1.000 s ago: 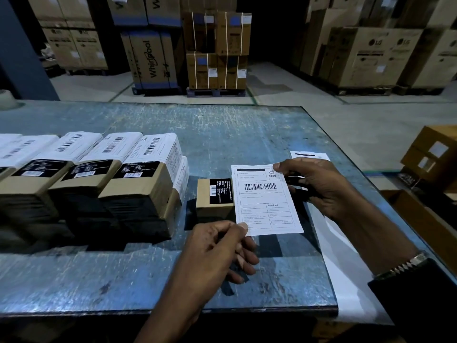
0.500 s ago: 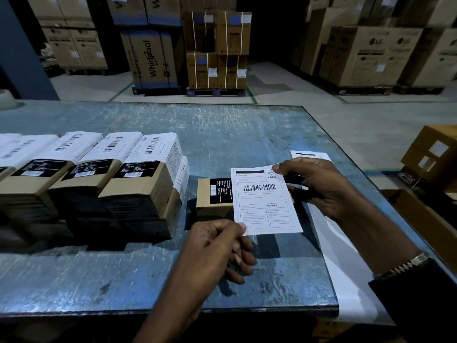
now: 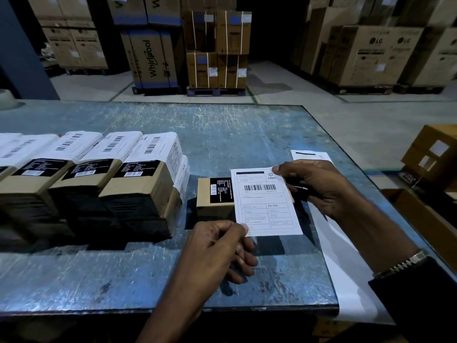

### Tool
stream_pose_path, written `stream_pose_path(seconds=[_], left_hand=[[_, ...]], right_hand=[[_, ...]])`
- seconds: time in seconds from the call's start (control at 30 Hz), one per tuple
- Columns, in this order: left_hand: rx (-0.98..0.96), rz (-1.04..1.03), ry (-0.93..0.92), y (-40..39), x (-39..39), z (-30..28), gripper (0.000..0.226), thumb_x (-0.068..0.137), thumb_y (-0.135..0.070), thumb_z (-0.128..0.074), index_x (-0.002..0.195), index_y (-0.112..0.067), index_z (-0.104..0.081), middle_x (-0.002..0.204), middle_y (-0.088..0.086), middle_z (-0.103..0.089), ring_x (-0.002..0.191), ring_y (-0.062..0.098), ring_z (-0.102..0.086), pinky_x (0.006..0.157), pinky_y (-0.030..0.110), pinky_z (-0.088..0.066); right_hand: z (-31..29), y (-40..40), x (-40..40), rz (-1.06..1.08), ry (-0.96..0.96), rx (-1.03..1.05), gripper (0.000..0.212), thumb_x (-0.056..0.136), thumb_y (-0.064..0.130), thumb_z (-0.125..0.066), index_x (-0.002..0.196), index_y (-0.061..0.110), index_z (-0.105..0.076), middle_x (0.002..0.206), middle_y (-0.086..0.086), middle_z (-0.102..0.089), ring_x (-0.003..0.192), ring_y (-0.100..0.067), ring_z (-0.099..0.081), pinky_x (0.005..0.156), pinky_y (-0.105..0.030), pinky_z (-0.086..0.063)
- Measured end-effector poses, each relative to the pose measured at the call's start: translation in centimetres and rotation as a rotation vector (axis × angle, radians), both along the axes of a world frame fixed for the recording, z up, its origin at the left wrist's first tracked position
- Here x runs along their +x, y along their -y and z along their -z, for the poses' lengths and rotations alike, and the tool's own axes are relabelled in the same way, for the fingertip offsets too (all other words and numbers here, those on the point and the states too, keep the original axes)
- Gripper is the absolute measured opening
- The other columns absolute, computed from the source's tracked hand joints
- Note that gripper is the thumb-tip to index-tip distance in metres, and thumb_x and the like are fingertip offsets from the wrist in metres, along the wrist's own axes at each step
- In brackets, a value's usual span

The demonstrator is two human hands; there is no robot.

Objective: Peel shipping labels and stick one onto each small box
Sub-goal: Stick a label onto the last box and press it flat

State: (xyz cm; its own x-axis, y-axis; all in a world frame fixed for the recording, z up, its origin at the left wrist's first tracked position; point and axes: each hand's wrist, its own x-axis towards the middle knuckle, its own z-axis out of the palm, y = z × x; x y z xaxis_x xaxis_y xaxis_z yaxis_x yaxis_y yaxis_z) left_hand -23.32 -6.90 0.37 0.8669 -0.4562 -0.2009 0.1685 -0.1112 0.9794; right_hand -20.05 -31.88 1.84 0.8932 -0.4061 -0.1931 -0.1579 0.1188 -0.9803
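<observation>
Boxes [image 3: 138, 179] left of the bare small box [image 3: 214, 196] already carry labels; left hand [image 3: 217, 253] and right hand [image 3: 319, 186] pinch the label [image 3: 265, 201] beside it, not yet stuck.

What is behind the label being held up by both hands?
The shipping label covers the right part of a small brown box; its left side and black sticker show. The left hand and right hand pinch opposite corners. The box's right side is hidden.

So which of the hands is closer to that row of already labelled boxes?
Left. The left hand sits just right of the labelled boxes; the right hand is farther right, beyond the label.
</observation>
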Motion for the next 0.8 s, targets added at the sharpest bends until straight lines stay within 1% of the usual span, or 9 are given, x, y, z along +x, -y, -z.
stream_pose_path(seconds=[0.13,0.23,0.3,0.47,0.57,0.63,0.67,0.73,0.8], left_hand=[[-0.004,0.006,-0.012,0.07,0.12,0.11,0.042,0.106,-0.020,-0.058,0.070,-0.005,-0.072,0.068,0.021,-0.071,0.054,0.024,-0.065,0.045,0.027,-0.049],[-0.004,-0.001,-0.006,0.17,0.07,0.21,0.041,0.106,-0.020,-0.057,0.071,-0.003,-0.071,0.068,0.022,-0.071,0.053,0.024,-0.064,0.043,0.024,-0.046],[-0.001,-0.002,0.000,0.22,0.05,0.29,0.041,0.105,-0.020,-0.057,0.070,-0.003,-0.071,0.069,0.023,-0.071,0.052,0.024,-0.063,0.043,0.023,-0.045],[-0.007,0.004,0.007,0.25,0.12,0.61,0.042,0.106,-0.020,-0.057,0.070,-0.004,-0.071,0.070,0.025,-0.071,0.052,0.025,-0.062,0.042,0.022,-0.045],[-0.001,0.011,0.018,0.17,0.19,0.78,0.042,0.107,-0.021,-0.057,0.073,-0.003,-0.071,0.070,0.023,-0.072,0.052,0.024,-0.063,0.043,0.024,-0.046],[0.010,0.019,0.035,0.08,0.25,0.88,0.041,0.107,-0.022,-0.057,0.074,-0.003,-0.072,0.070,0.021,-0.073,0.053,0.024,-0.064,0.044,0.024,-0.048],[0.014,0.021,0.039,0.06,0.27,0.90,0.040,0.107,-0.022,-0.058,0.074,-0.004,-0.072,0.070,0.021,-0.073,0.053,0.024,-0.065,0.045,0.025,-0.048],[0.023,0.015,0.039,0.10,0.27,0.92,0.040,0.106,-0.021,-0.058,0.073,-0.004,-0.073,0.070,0.022,-0.072,0.053,0.025,-0.065,0.045,0.025,-0.048],[0.034,-0.002,0.049,0.23,0.17,0.94,0.040,0.106,-0.020,-0.058,0.073,-0.002,-0.072,0.068,0.021,-0.072,0.052,0.023,-0.064,0.044,0.024,-0.047]], right_hand=[[-0.01,-0.09,-0.07,0.002,0.003,0.004,0.015,0.082,0.008,-0.084,0.094,0.000,-0.082,0.094,-0.020,-0.081,0.085,-0.030,-0.062,0.071,-0.028,-0.055],[-0.04,-0.10,-0.14,-0.013,-0.001,-0.016,0.008,0.083,0.008,-0.084,0.088,0.002,-0.082,0.081,-0.014,-0.079,0.066,-0.022,-0.058,0.059,-0.024,-0.053],[-0.03,-0.11,-0.15,-0.022,0.000,-0.040,0.005,0.083,0.008,-0.083,0.084,0.004,-0.082,0.069,-0.011,-0.072,0.057,-0.020,-0.049,0.056,-0.025,-0.049],[0.17,0.02,-0.13,-0.059,0.016,-0.081,0.016,0.083,0.010,-0.083,0.068,0.007,-0.077,0.060,-0.015,-0.054,0.056,-0.023,-0.042,0.055,-0.027,-0.046],[0.31,0.12,-0.08,-0.056,0.036,-0.069,0.013,0.082,0.009,-0.083,0.073,0.002,-0.078,0.061,-0.016,-0.053,0.056,-0.024,-0.043,0.054,-0.028,-0.047],[0.35,0.09,-0.07,-0.043,0.034,-0.078,0.011,0.082,0.009,-0.084,0.077,0.001,-0.079,0.064,-0.022,-0.057,0.059,-0.026,-0.047,0.054,-0.027,-0.047],[0.33,0.04,-0.06,-0.036,0.029,-0.087,0.009,0.082,0.009,-0.084,0.079,0.001,-0.080,0.070,-0.027,-0.063,0.063,-0.028,-0.052,0.054,-0.027,-0.049],[0.28,-0.01,-0.02,-0.026,0.010,-0.095,0.011,0.083,0.008,-0.083,0.087,-0.001,-0.079,0.094,-0.028,-0.078,0.076,-0.030,-0.064,0.057,-0.026,-0.055],[0.30,0.13,0.10,-0.025,0.000,-0.113,0.019,0.084,0.009,-0.084,0.092,-0.006,-0.077,0.102,-0.027,-0.078,0.081,-0.031,-0.069,0.058,-0.027,-0.057]])
